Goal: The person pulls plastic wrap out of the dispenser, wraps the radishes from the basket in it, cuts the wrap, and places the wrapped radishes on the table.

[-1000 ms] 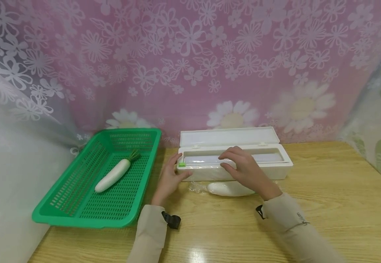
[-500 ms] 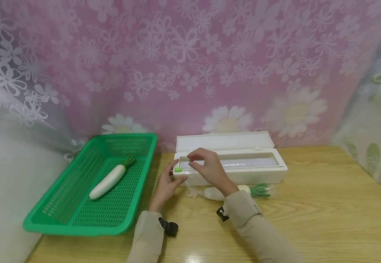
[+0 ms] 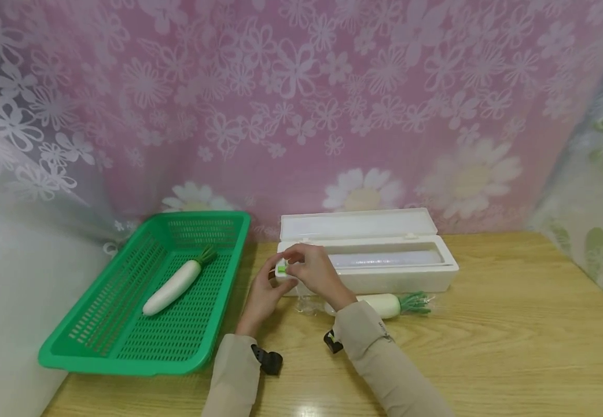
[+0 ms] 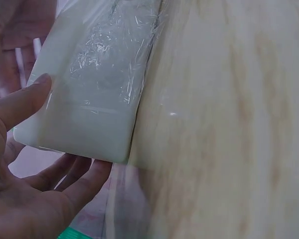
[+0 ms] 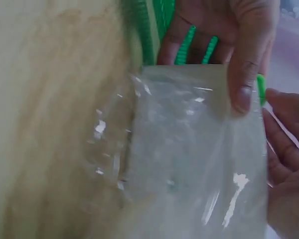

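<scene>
On the table stands a long white cling film dispenser (image 3: pixel 374 280) with its lid raised and the film roll (image 3: pixel 385 259) showing inside. My left hand (image 3: pixel 262 295) grips its left end, thumb on the front and fingers round the end. At that corner sits a small green slide cutter (image 3: pixel 281 270). My right hand (image 3: pixel 314 272) has its curled fingertips on the cutter, thumb beside it in the right wrist view. Loose clear film (image 4: pixel 102 55) hangs over the dispenser's front. A white radish (image 3: pixel 382 305) with green stalks, in film, lies before the dispenser, partly hidden by my right wrist.
A green slotted basket (image 3: pixel 208 330) stands at the left, holding another white radish (image 3: pixel 173 286). The wooden table (image 3: pixel 504 324) extends to the right. A pink flowered curtain (image 3: pixel 280 162) hangs close behind the dispenser.
My right hand has moved left along the dispenser from about its middle to the green cutter at the left end, uncovering the wrapped radish's stalks. The left hand keeps its hold.
</scene>
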`<state>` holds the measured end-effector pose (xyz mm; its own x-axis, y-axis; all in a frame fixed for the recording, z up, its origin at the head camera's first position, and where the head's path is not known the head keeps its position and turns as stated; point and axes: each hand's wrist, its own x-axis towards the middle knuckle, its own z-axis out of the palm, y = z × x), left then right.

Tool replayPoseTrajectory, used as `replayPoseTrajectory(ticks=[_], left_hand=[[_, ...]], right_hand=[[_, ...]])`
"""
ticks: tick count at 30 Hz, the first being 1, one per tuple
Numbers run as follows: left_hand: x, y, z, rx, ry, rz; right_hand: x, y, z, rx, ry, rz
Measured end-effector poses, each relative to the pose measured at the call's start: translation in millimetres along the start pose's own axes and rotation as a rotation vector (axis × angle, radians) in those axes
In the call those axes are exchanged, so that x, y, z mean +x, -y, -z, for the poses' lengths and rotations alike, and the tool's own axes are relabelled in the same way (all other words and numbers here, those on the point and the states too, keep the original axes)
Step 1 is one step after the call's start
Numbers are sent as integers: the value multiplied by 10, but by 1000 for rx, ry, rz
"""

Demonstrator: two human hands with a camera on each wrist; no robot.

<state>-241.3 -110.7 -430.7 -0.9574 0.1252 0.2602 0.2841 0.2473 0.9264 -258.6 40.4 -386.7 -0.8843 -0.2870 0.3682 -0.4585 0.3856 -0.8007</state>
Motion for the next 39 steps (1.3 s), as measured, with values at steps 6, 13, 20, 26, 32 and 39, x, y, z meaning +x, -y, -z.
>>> replayPoseTrajectory(ticks=[6, 13, 20, 26, 32, 39], left_hand=[[7, -25, 10, 9, -4, -19], [10, 19, 22, 37, -7, -29], [12, 24, 23, 5, 23, 1], [23, 37, 23, -10, 48, 23], [30, 33, 17, -25, 60, 21], [50, 32, 37, -55, 99, 42]], right_hand=[[5, 14, -4, 4, 27, -68], [19, 15, -52, 13, 13, -80], [14, 18, -59, -11, -19, -82], [-18, 8, -15, -87, -45, -38], [-35, -12, 8, -117, -47, -25], [-41, -12, 24, -138, -51, -45]])
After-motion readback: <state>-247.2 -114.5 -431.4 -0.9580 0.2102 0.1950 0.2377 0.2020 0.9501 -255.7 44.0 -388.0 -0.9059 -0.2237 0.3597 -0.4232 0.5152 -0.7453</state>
